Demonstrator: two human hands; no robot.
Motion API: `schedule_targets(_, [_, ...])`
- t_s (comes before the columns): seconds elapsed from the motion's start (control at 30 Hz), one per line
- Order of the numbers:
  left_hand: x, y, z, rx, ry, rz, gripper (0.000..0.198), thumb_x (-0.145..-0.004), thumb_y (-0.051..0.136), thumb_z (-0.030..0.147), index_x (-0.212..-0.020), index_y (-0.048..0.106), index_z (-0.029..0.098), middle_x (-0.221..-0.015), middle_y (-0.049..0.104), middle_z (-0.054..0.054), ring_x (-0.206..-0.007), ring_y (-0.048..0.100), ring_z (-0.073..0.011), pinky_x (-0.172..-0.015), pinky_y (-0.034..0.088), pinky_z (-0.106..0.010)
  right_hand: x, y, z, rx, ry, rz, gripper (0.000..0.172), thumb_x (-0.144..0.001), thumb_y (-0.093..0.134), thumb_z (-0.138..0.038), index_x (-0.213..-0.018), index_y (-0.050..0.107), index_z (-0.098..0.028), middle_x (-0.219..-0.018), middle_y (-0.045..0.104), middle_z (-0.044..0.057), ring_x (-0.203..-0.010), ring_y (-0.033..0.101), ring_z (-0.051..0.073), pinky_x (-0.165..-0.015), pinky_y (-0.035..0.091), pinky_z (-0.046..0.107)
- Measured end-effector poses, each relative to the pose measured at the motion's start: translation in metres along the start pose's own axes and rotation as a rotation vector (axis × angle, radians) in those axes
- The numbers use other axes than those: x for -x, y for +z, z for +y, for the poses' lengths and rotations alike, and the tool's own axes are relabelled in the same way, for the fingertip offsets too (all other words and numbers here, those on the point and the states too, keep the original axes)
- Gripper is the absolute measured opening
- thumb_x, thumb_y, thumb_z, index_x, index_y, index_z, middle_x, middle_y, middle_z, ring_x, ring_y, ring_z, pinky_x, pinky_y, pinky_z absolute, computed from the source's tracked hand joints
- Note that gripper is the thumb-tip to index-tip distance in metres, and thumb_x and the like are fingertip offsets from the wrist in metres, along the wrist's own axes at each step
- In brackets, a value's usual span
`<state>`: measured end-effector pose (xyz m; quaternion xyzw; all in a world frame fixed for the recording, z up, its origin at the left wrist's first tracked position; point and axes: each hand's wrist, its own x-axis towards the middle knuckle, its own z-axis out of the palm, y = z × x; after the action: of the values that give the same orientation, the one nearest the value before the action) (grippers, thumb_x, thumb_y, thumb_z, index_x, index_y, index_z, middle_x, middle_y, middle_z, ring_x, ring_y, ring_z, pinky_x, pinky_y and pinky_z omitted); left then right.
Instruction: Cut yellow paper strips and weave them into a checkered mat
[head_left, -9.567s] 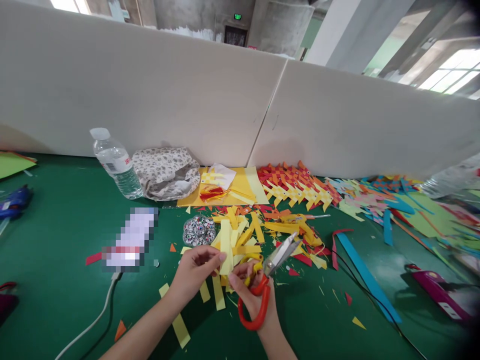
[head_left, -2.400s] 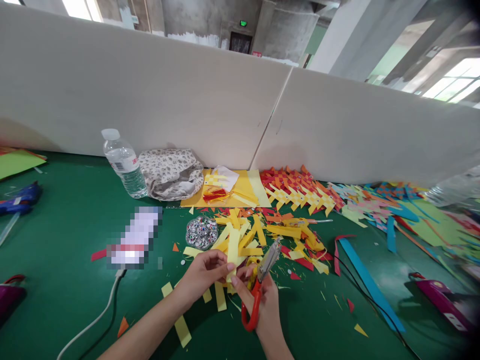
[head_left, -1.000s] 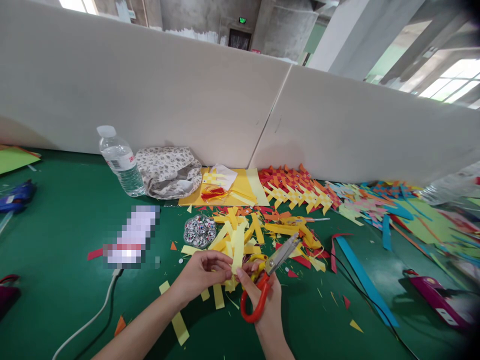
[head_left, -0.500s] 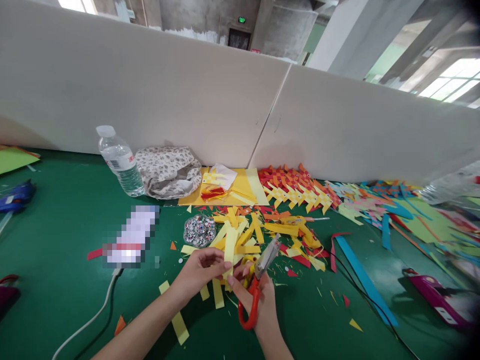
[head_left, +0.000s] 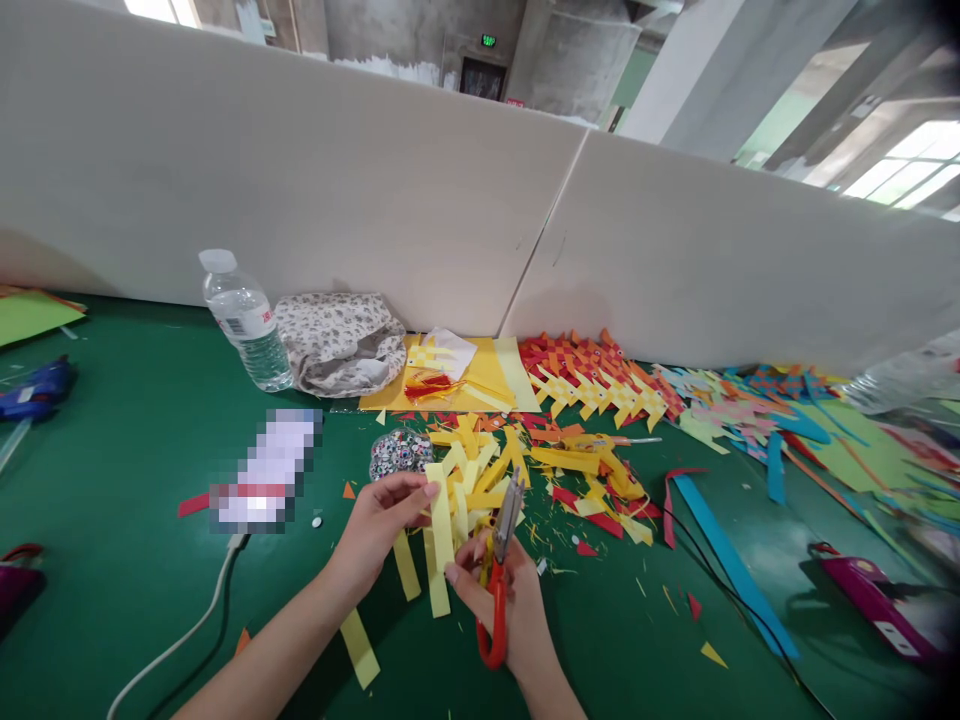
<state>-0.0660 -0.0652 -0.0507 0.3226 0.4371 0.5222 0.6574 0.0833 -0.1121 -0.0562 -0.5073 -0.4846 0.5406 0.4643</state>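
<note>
My left hand (head_left: 382, 525) is closed, pinching the upper end of a pale yellow paper strip (head_left: 442, 525) between thumb and fingers. My right hand (head_left: 517, 590) is wrapped round scissors (head_left: 508, 515) with an orange-red handle, blades pointing up and away from me. The right thumb touches the strip's lower end. Just beyond both hands lies a pile of yellow paper strips (head_left: 480, 470). More pale strips (head_left: 361, 648) rest on the green table below my left wrist. A clear container of googly eyes (head_left: 397, 455) stands beyond my left hand.
Left stand a water bottle (head_left: 251, 330), a cloth bundle (head_left: 341, 345) and a phone (head_left: 274, 460) on a white cable. Woven paper fish (head_left: 600, 385) lie at the back. Right are a yellow glue gun (head_left: 619, 475), a blue strip (head_left: 731, 555) and a purple device (head_left: 874, 600).
My left hand has moved slightly left and up with the strip, which now tilts. The scissors have swung more upright and left in my right hand.
</note>
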Motion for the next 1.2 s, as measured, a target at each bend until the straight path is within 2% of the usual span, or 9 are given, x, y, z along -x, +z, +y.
schedule_targets(0.23, [0.0025, 0.0014, 0.0013, -0.014, -0.023, -0.003, 0.013, -0.068, 0.068, 0.028, -0.071, 0.064, 0.017, -0.066, 0.056, 0.003, -0.06, 0.051, -0.0074, -0.056, 0.048, -0.017, 0.0002, 0.0004, -0.0034, 0.022, -0.007, 0.024, 0.029, -0.061, 0.07, -0.016, -0.068, 0.043, -0.02, -0.063, 0.054, -0.004, -0.052, 0.05, 0.01, -0.053, 0.044, 0.022])
schedule_targets(0.4, [0.0034, 0.0014, 0.0016, -0.001, -0.081, -0.053, 0.016, -0.068, 0.067, 0.03, -0.077, 0.064, 0.017, -0.071, 0.061, 0.001, -0.065, 0.056, -0.0099, -0.06, 0.049, -0.021, -0.0008, -0.001, -0.0001, 0.0, -0.026, 0.034, 0.03, -0.062, 0.069, -0.014, -0.068, 0.041, -0.021, -0.063, 0.054, -0.005, -0.054, 0.051, 0.01, -0.055, 0.044, 0.022])
schedule_targets(0.57, [0.0014, 0.002, -0.0014, -0.045, -0.129, -0.13, 0.024, -0.057, 0.076, 0.022, -0.078, 0.065, 0.015, -0.07, 0.064, 0.0, -0.063, 0.057, -0.0097, -0.058, 0.048, -0.019, -0.0026, -0.002, 0.0006, -0.03, -0.036, 0.059, 0.029, -0.064, 0.069, -0.018, -0.07, 0.041, -0.021, -0.064, 0.054, -0.004, -0.059, 0.053, 0.011, -0.06, 0.045, 0.024])
schedule_targets(0.77, [-0.0005, 0.0018, -0.0031, -0.035, -0.092, -0.128, 0.021, -0.06, 0.074, 0.021, -0.078, 0.063, 0.015, -0.068, 0.063, 0.001, -0.061, 0.057, -0.0088, -0.058, 0.047, -0.018, -0.0016, 0.0009, 0.0003, 0.0, -0.06, 0.082, 0.028, -0.066, 0.067, -0.024, -0.07, 0.039, -0.021, -0.066, 0.053, -0.003, -0.058, 0.053, 0.012, -0.057, 0.045, 0.025])
schedule_targets(0.83, [-0.0001, 0.0014, -0.002, -0.012, -0.038, -0.104, 0.02, -0.061, 0.073, 0.021, -0.077, 0.062, 0.015, -0.07, 0.062, 0.001, -0.062, 0.057, -0.009, -0.059, 0.046, -0.018, -0.0004, 0.0013, 0.0, 0.118, -0.093, 0.142, 0.029, -0.065, 0.067, -0.028, -0.073, 0.04, -0.021, -0.067, 0.052, -0.003, -0.055, 0.051, 0.012, -0.055, 0.044, 0.025])
schedule_targets(0.97, [0.001, 0.0009, 0.0001, 0.032, 0.058, -0.028, 0.02, -0.06, 0.073, 0.019, -0.076, 0.061, 0.016, -0.07, 0.061, 0.001, -0.065, 0.057, -0.0095, -0.061, 0.046, -0.018, 0.002, -0.0013, -0.0004, 0.591, -0.143, 0.26, 0.038, -0.062, 0.067, -0.036, -0.087, 0.044, -0.021, -0.067, 0.052, -0.002, -0.055, 0.05, 0.015, -0.05, 0.041, 0.026])
schedule_targets(1.07, [0.0012, 0.0007, 0.0004, 0.044, 0.109, 0.01, 0.018, -0.061, 0.073, 0.017, -0.074, 0.061, 0.017, -0.069, 0.06, 0.003, -0.066, 0.056, -0.0079, -0.062, 0.045, -0.015, 0.0019, -0.0034, 0.0015, 0.825, -0.208, 0.251, 0.041, -0.065, 0.061, -0.042, -0.094, 0.043, -0.02, -0.076, 0.055, 0.004, -0.067, 0.054, 0.021, -0.05, 0.041, 0.027])
schedule_targets(1.2, [0.0009, 0.0003, 0.0, 0.061, 0.114, -0.019, 0.017, -0.062, 0.072, 0.016, -0.075, 0.061, 0.017, -0.069, 0.062, 0.002, -0.065, 0.056, -0.0082, -0.062, 0.047, -0.016, -0.0002, -0.0035, 0.0043, 0.968, -0.213, 0.19, 0.047, -0.066, 0.06, -0.044, -0.099, 0.04, -0.018, -0.086, 0.054, 0.009, -0.079, 0.055, 0.026, -0.057, 0.044, 0.032])
